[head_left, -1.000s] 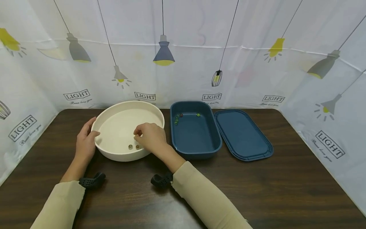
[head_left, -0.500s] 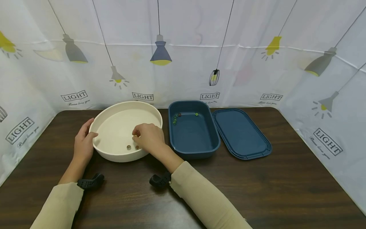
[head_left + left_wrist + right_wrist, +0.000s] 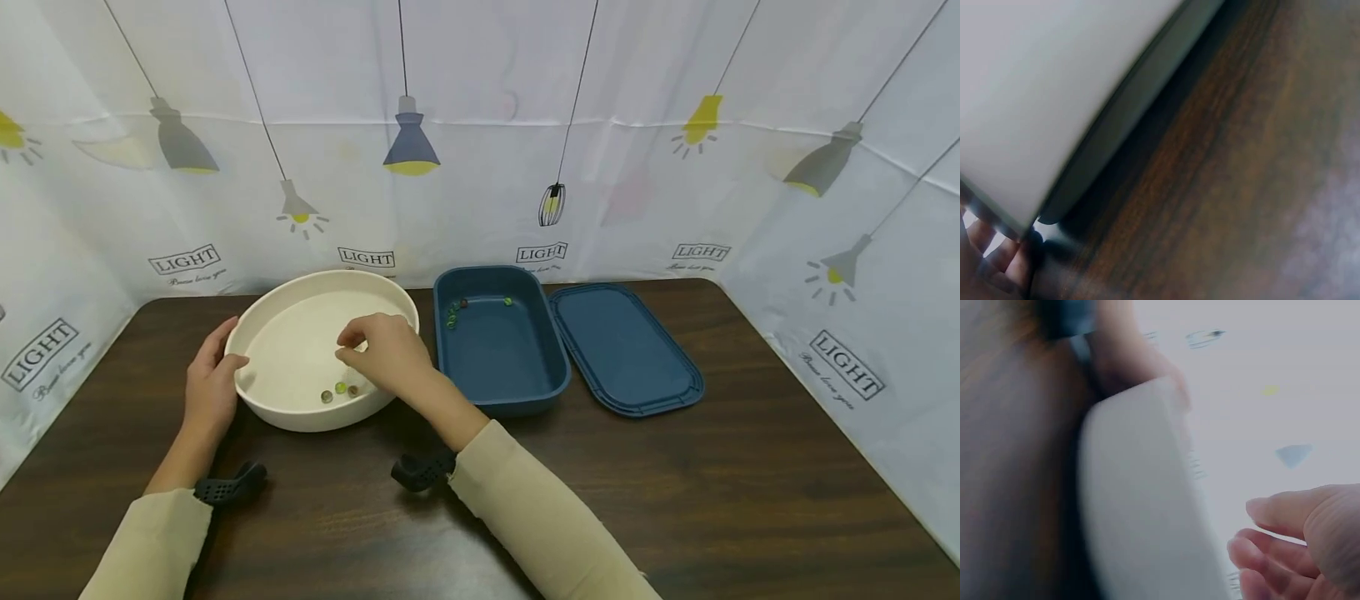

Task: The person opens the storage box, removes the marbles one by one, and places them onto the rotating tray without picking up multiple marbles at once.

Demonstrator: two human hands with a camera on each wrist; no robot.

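Note:
A round cream bowl [image 3: 300,333] stands at the left of the table. My left hand [image 3: 210,392] grips its left side, thumb over the rim and fingers outside; in the left wrist view some fingers [image 3: 1004,256] show at the bowl's edge. Near the front wall inside lie a green marble [image 3: 341,387], a brownish marble [image 3: 352,390] and a clear-looking marble [image 3: 327,397]. Over the bowl hovers my right hand [image 3: 390,354], thumb and index finger bent toward each other. In the right wrist view a narrow gap parts its thumb [image 3: 1279,512] from the fingers, with no marble visible there.
A blue rectangular container [image 3: 498,358] stands right of the bowl, with several green marbles [image 3: 452,317] and a brown one [image 3: 463,303] inside. Its blue lid [image 3: 630,350] lies flat beside it. Behind the dark wooden table [image 3: 675,483] hangs a lamp-print curtain [image 3: 480,142].
My right hand has lifted slightly, and a green marble now shows in the bowl beneath it. The clear-looking marble has shifted a little from the brownish one. My left hand keeps its grip.

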